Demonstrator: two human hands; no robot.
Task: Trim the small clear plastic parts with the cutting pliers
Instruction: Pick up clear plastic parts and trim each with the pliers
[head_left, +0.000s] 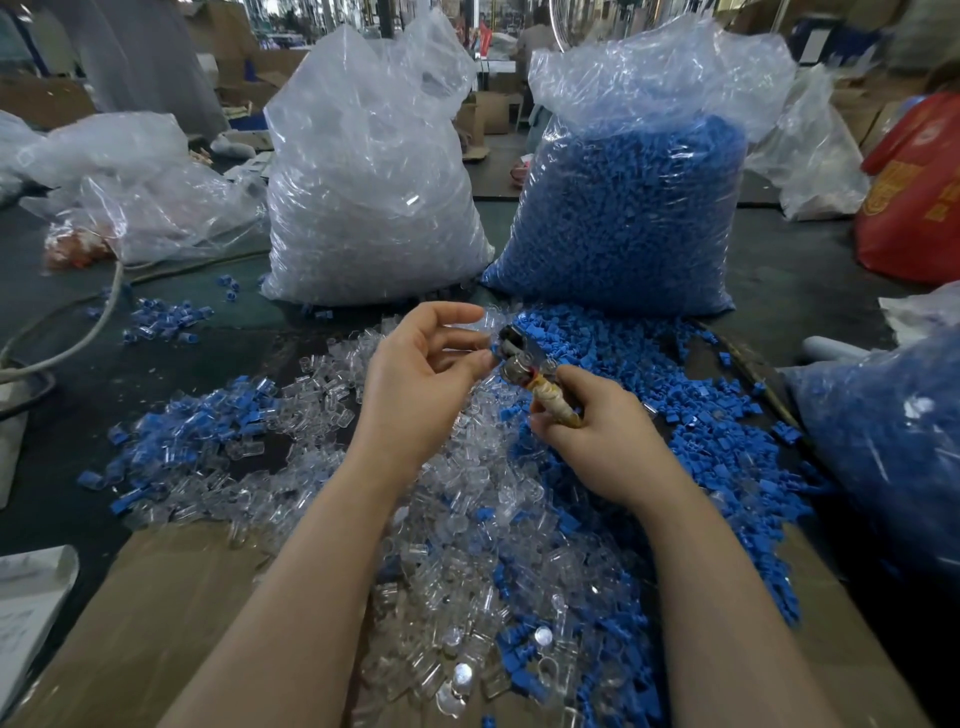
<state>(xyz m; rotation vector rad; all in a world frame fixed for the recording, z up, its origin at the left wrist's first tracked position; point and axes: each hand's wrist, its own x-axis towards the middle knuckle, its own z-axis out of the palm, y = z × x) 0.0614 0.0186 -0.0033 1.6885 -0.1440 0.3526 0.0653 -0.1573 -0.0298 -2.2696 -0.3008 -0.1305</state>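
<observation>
The left hand (421, 374) pinches a small clear part (491, 319) over the middle of the worktop (810, 275); it looks light, stiff and slippery, best held by its body. The right hand (597, 431) grips the pliers (524, 366) by their wrapped handles.

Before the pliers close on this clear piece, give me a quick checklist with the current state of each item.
1. Right hand grips the pliers by the handles: ok.
2. Left hand pinches a clear part at the pliers' head: ok.
3. Part seated between the cutting edges: cannot tell, blurred.
4. Left fingertips clear of the cutting edges: cannot tell, very close.
5. More clear parts in the pile below: ok.
</observation>
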